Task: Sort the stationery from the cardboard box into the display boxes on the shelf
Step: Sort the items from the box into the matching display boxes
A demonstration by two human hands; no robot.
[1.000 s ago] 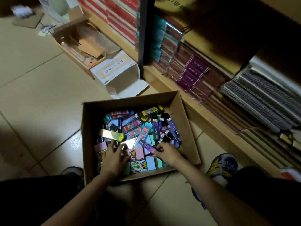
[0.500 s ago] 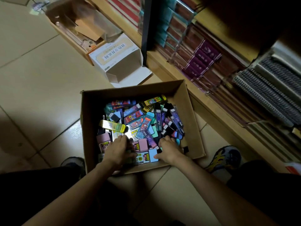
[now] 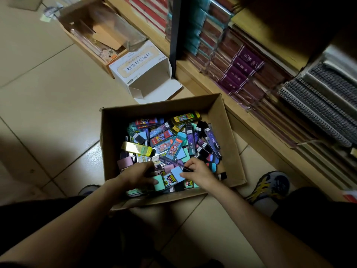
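An open cardboard box [image 3: 228,120] sits on the tiled floor, full of several small flat stationery packs in purple, blue, yellow and pink. Both hands are inside its near end. My left hand [image 3: 135,176] is curled over a mint-green pack [image 3: 158,183]. My right hand [image 3: 199,171] pinches a light-blue pack [image 3: 177,174] together with a thin dark purple pack [image 3: 172,161]. A shiny yellow pack [image 3: 137,148] lies on top at the left. The wooden shelf [image 3: 251,122] runs along the right, packed with notebooks.
A white empty display box [image 3: 141,72] lies open on the floor behind the cardboard box, beside a wooden tray of card scraps [image 3: 96,37]. Purple-spined books [image 3: 239,72] and spiral notebooks [image 3: 318,105] fill the shelf. My shoe [image 3: 270,186] rests right of the box.
Both hands have kept rummaging at the box's near end; the right hand has lifted a light-blue pack and a thin purple one, and the left has closed over a mint-green pack.
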